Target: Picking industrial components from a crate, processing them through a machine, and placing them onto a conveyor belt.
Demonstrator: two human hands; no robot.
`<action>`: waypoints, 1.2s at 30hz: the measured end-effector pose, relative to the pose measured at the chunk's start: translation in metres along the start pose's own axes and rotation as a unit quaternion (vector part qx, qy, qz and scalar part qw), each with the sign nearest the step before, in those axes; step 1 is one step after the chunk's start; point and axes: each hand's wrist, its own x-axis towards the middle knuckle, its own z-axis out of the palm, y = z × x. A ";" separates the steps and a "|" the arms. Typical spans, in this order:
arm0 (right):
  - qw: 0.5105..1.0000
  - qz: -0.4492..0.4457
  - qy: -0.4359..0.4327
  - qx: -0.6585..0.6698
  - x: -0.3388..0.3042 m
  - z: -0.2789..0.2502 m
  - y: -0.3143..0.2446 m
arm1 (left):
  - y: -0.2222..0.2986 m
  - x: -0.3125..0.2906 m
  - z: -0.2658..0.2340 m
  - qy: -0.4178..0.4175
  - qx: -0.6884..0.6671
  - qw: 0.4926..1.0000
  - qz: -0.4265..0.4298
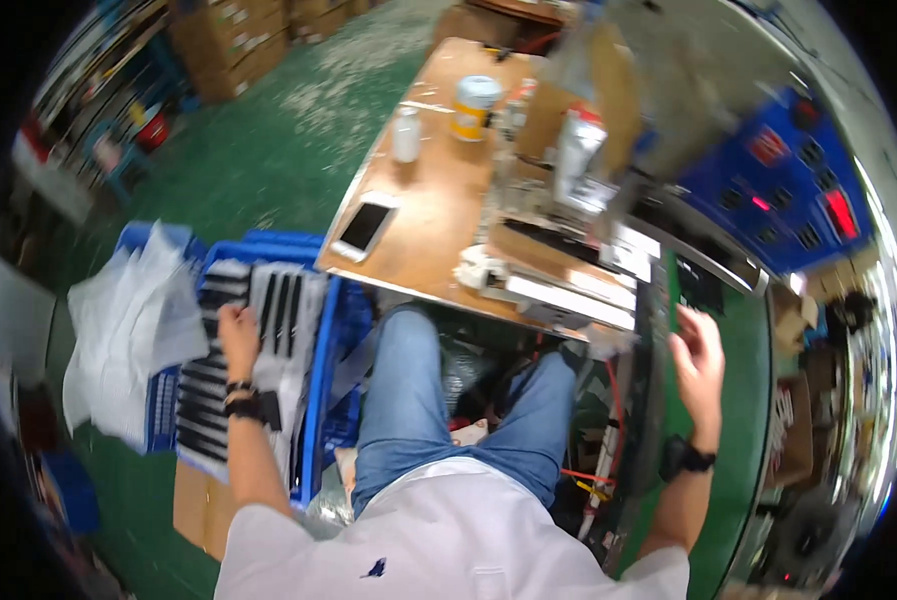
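My left hand (239, 338) is over a blue crate (314, 440) on my left, its fingers curled together at the black strips (204, 385). These lie in rows among white foam sheets (269, 350); whatever the fingers pinch is hidden. Out to the right, my right hand (701, 358) hangs above a green surface (734, 400) beside the workbench, thumb and fingers apart with nothing between them. A wrist strap (687, 458) goes round the right wrist, and dark bands circle the left.
A wooden workbench (439, 210) in front carries a phone (367, 228), a white bottle (406, 135), a yellow-and-white can (475, 108) and a blurred fixture. A blue control box (784, 185) stands at the far right. White foam bags (134, 330) heap at the far left.
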 end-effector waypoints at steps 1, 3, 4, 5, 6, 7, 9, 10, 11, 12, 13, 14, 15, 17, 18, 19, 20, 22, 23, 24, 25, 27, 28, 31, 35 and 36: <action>0.999 0.011 -0.005 0.036 0.010 0.010 -0.017 | 0.028 -0.001 0.000 -0.012 -0.074 0.996 -0.040; 0.997 -0.079 -0.013 0.022 0.040 0.028 -0.019 | 0.080 0.007 -0.023 -0.036 -0.150 0.985 -0.071; 0.997 -0.051 -0.014 0.051 0.051 0.036 -0.027 | 0.108 0.009 -0.035 -0.077 -0.154 0.981 -0.088; 0.996 -0.026 -0.016 0.084 0.062 0.042 -0.034 | 0.135 0.011 -0.042 -0.113 -0.153 0.976 -0.106; 0.996 -0.021 -0.002 0.084 0.072 0.045 -0.037 | 0.161 0.015 -0.041 -0.118 -0.156 0.976 -0.093; 0.997 -0.017 -0.046 0.054 0.081 0.047 -0.039 | 0.189 0.016 -0.039 -0.130 -0.180 0.975 -0.031; 0.996 -0.015 -0.089 0.028 0.094 0.050 -0.043 | 0.242 0.011 -0.038 -0.145 -0.220 0.961 0.082; 0.996 -0.030 -0.087 0.011 0.095 0.049 -0.044 | 0.274 0.009 -0.036 -0.148 -0.221 0.960 0.090; 0.995 -0.048 -0.088 -0.005 0.097 0.050 -0.044 | 0.307 0.006 -0.035 -0.183 -0.250 0.944 0.119; 0.994 -0.066 -0.090 -0.022 0.096 0.048 -0.044 | 0.339 0.005 -0.033 -0.217 -0.277 0.924 0.146; 0.994 -0.067 -0.089 -0.021 0.094 0.045 -0.040 | 0.368 0.002 -0.030 -0.206 -0.256 0.918 0.223; 0.993 -0.100 -0.038 -0.055 0.087 0.037 -0.034 | 0.396 0.001 -0.024 -0.195 -0.235 0.905 0.297; 0.987 -0.134 0.011 -0.085 0.080 0.029 -0.026 | 0.422 0.002 -0.016 -0.187 -0.210 0.888 0.364; 0.977 -0.171 0.053 -0.112 0.062 0.014 -0.012 | 0.464 -0.006 -0.003 -0.182 -0.195 0.855 0.445; 0.990 -0.121 0.055 -0.048 0.051 0.002 -0.003 | 0.483 -0.010 0.005 -0.189 -0.207 0.840 0.465; 0.996 -0.066 0.061 0.011 0.036 -0.015 0.008 | 0.499 -0.013 0.017 -0.192 -0.211 0.838 0.465; 0.997 -0.010 0.080 0.021 0.020 -0.028 0.025 | 0.510 -0.016 0.029 -0.196 -0.180 0.820 0.506; 0.990 0.079 0.119 0.018 -0.014 -0.051 0.069 | 0.520 -0.019 0.044 -0.197 -0.148 0.804 0.542; 0.983 0.115 0.143 0.006 -0.033 -0.063 0.093 | 0.524 -0.020 0.051 -0.207 -0.139 0.800 0.546; 0.977 0.124 0.175 -0.016 -0.053 -0.075 0.116 | 0.525 -0.023 0.056 -0.219 -0.131 0.795 0.550; 0.970 0.132 0.203 -0.038 -0.072 -0.087 0.142 | 0.524 -0.027 0.059 -0.231 -0.122 0.792 0.552; 0.935 0.235 0.266 -0.008 -0.108 -0.109 0.216 | 0.522 -0.032 0.057 -0.209 -0.120 0.795 0.557; 0.926 0.263 0.268 -0.047 -0.118 -0.116 0.235 | 0.518 -0.033 0.051 -0.183 -0.109 0.800 0.561; 0.892 0.325 0.250 -0.190 -0.163 -0.139 0.323 | 0.505 -0.043 0.025 -0.158 -0.136 0.822 0.530; 0.887 0.352 0.167 -0.246 -0.194 -0.148 0.368 | 0.427 -0.061 -0.021 -0.174 -0.209 0.885 0.377; 0.901 0.335 0.145 -0.236 -0.203 -0.162 0.384 | 0.398 -0.071 -0.024 -0.204 -0.249 0.902 0.286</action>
